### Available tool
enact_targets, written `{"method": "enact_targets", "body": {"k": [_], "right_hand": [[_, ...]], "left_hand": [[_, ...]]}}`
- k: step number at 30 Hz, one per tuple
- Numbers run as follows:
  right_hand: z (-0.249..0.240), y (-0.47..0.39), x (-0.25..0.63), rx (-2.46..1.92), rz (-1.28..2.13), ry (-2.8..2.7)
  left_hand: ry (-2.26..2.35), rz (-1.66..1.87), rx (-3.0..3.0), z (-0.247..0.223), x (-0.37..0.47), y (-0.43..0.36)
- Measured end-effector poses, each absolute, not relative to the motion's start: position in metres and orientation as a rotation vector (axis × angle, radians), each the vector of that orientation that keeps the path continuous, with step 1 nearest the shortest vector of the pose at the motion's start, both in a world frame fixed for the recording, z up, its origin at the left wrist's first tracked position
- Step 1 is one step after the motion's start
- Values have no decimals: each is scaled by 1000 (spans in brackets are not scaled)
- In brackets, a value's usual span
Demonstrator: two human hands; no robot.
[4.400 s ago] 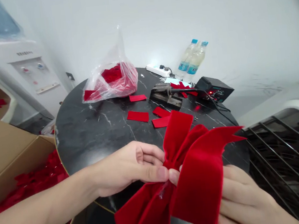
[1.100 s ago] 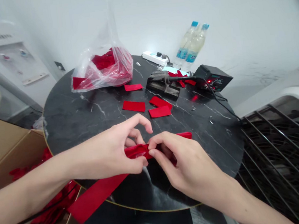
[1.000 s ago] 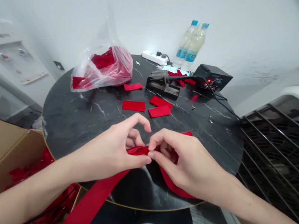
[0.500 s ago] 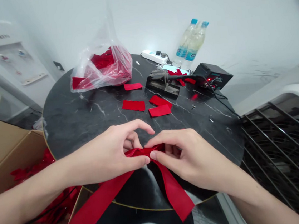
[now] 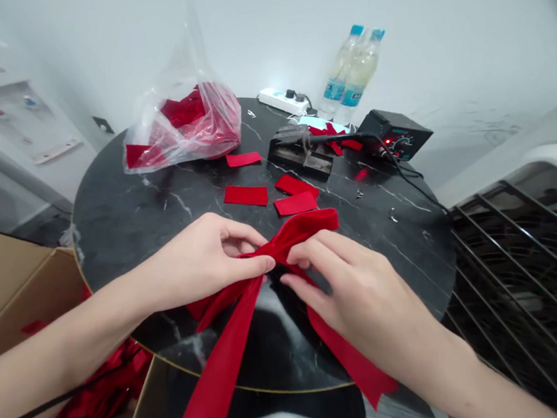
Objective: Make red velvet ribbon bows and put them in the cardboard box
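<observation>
A red ribbon bow [image 5: 305, 225] is held over the near part of the round black table, one loop standing up to the right and two long tails hanging down past the edge. My left hand [image 5: 214, 260] pinches its gathered middle between thumb and fingers. Just right of the middle is my right hand [image 5: 352, 281], thumb and index finger apart, its fingertips against the ribbon; its other fingers are partly hidden. Beyond the hands lie short red ribbon pieces [image 5: 245, 195].
On the black table [image 5: 123, 213] stand a plastic bag of red ribbon [image 5: 189, 128], a soldering iron holder [image 5: 299, 153], its control box [image 5: 395, 135], a power strip [image 5: 282, 101] and two bottles [image 5: 356, 76]. A cardboard box [image 5: 9, 273] with red bows is at the left.
The bow's right loop now shows above my right hand, and its tails have swung. My right hand has loosened its pinch and turned, moving slightly right. The camera view has shifted a little.
</observation>
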State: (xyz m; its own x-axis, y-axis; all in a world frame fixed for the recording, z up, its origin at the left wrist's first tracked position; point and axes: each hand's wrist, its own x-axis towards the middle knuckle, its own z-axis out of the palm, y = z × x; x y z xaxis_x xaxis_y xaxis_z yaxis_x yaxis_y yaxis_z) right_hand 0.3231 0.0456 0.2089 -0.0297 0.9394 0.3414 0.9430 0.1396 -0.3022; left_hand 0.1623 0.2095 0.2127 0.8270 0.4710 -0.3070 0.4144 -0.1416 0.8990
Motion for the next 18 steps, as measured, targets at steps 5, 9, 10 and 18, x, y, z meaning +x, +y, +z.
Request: {"method": "enact_targets", "body": {"k": [5, 9, 10, 18], "right_hand": [[197, 52, 318, -1838, -188, -1937], [199, 54, 317, -1792, -246, -1992], [199, 54, 317, -1757, -265, -2005], [192, 59, 347, -1140, -601, -2218]], "left_hand": [[604, 100, 1662, 207, 165, 210], [561, 140, 1644, 211, 165, 208], [563, 158, 1643, 212, 165, 207], [663, 177, 1321, 208, 163, 202]]}}
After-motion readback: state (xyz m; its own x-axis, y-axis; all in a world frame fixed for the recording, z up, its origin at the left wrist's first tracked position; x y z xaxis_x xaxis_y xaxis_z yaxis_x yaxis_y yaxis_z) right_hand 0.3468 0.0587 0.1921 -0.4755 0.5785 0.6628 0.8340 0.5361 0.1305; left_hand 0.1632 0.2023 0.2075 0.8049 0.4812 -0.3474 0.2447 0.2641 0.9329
